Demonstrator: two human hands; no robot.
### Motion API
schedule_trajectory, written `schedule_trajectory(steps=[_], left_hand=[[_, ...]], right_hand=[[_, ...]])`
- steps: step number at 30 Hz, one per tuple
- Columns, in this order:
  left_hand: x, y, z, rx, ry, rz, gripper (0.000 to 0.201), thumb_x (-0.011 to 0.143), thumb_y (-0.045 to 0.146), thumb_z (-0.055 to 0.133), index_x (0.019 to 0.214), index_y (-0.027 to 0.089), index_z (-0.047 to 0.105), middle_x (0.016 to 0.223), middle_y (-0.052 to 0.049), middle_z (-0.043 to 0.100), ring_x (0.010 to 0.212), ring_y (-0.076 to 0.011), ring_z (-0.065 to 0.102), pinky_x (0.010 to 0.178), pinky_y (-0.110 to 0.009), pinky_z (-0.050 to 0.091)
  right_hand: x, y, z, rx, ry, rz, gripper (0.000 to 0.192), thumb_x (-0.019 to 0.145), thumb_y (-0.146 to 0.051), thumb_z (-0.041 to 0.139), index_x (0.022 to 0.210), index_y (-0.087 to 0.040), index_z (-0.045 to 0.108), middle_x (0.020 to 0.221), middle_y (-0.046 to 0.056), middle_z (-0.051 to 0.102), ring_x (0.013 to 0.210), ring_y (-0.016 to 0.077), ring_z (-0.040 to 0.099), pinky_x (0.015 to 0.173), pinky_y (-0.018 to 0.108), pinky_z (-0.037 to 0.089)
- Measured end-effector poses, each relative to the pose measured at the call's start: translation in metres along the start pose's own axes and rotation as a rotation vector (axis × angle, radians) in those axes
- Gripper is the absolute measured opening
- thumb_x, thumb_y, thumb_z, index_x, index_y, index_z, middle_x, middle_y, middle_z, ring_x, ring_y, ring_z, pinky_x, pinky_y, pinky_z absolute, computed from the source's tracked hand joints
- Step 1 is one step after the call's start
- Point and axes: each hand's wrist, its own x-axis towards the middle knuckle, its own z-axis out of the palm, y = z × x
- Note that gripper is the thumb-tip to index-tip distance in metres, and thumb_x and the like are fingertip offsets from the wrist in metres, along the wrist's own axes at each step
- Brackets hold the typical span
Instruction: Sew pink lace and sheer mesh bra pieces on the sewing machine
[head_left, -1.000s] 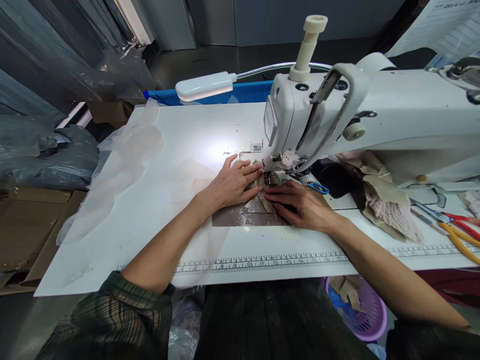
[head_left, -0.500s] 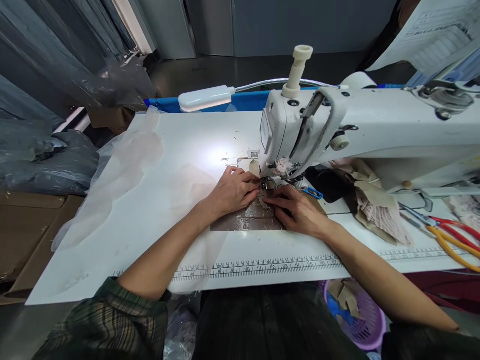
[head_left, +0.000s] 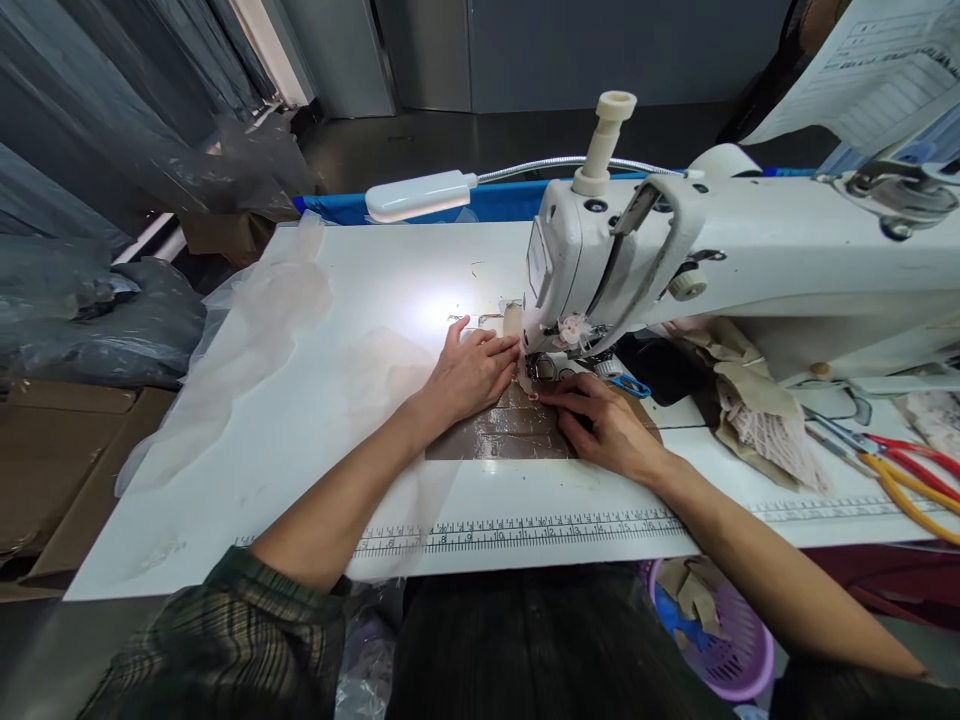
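Observation:
A narrow beige fabric strip (head_left: 513,318) lies beside the presser foot (head_left: 541,368) of a white sewing machine (head_left: 622,255), and its far end shows beyond my fingers. My left hand (head_left: 474,375) rests palm down left of the needle area, fingers stretched out and slightly spread, fingertips on the fabric. From the right, my right hand (head_left: 604,425) reaches in front of the foot, with its fingertips closed on the near end of the fabric. Beneath both hands is a shiny brown taped plate (head_left: 510,440). My fingers partly hide the fabric.
Sheer pale fabric (head_left: 255,330) spreads over the table's left side. A lamp (head_left: 420,196) shines from behind. At right are a blue thread snipper (head_left: 630,386), beige fabric pieces (head_left: 757,400) and orange-handled scissors (head_left: 900,490). A purple basket (head_left: 750,650) stands below the table edge.
The beige strip shows farther past the foot, and less of it lies in front. My left hand has flattened, its outer finger lifting apart. The whole view has shifted slightly.

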Motion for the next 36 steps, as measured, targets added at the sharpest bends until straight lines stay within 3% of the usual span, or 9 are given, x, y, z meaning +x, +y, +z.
schedule_trajectory(steps=[12,18,24,28,36], left_hand=[[-0.003,0.006,0.002,0.131,-0.007,-0.082,0.038,0.100,0.028,0.035,0.125,0.020,0.062,0.134,-0.007,0.061,0.111,-0.0265,0.058,0.110,-0.054,0.026],[-0.001,0.016,-0.005,0.166,-0.009,-0.150,0.034,0.098,0.030,0.040,0.110,0.018,0.069,0.114,-0.008,0.069,0.100,-0.0269,0.062,0.109,-0.054,0.028],[0.001,0.009,-0.002,0.083,-0.013,-0.128,0.032,0.099,0.028,0.038,0.112,0.023,0.067,0.123,-0.006,0.066,0.107,-0.0265,0.061,0.110,-0.055,0.026],[0.002,0.004,0.001,0.032,-0.017,-0.110,0.031,0.099,0.028,0.037,0.106,0.025,0.067,0.117,-0.004,0.067,0.109,-0.0261,0.060,0.111,-0.057,0.024],[0.003,0.005,0.000,0.019,-0.007,-0.122,0.029,0.098,0.028,0.039,0.102,0.023,0.067,0.107,-0.006,0.069,0.112,-0.0280,0.058,0.111,-0.060,0.025]], right_hand=[[0.000,0.011,-0.001,-0.001,0.002,0.075,0.033,0.088,-0.017,0.051,0.113,-0.023,0.072,0.104,0.006,0.071,0.095,0.0217,0.067,0.091,0.039,0.052],[0.000,0.012,0.000,0.007,0.031,0.114,0.031,0.086,-0.018,0.053,0.109,-0.023,0.073,0.101,0.006,0.072,0.092,0.0222,0.068,0.089,0.039,0.053],[0.001,0.011,0.000,0.043,0.107,0.067,0.028,0.084,-0.016,0.053,0.102,-0.023,0.074,0.095,0.005,0.072,0.085,0.0199,0.068,0.082,0.036,0.053],[0.002,0.013,-0.002,0.009,0.149,0.064,0.028,0.084,-0.014,0.053,0.100,-0.022,0.074,0.093,0.004,0.071,0.083,0.0186,0.067,0.078,0.034,0.054],[-0.001,0.014,-0.001,-0.027,0.099,0.033,0.029,0.086,-0.017,0.053,0.106,-0.022,0.073,0.100,0.004,0.071,0.091,0.0207,0.067,0.083,0.037,0.054]])
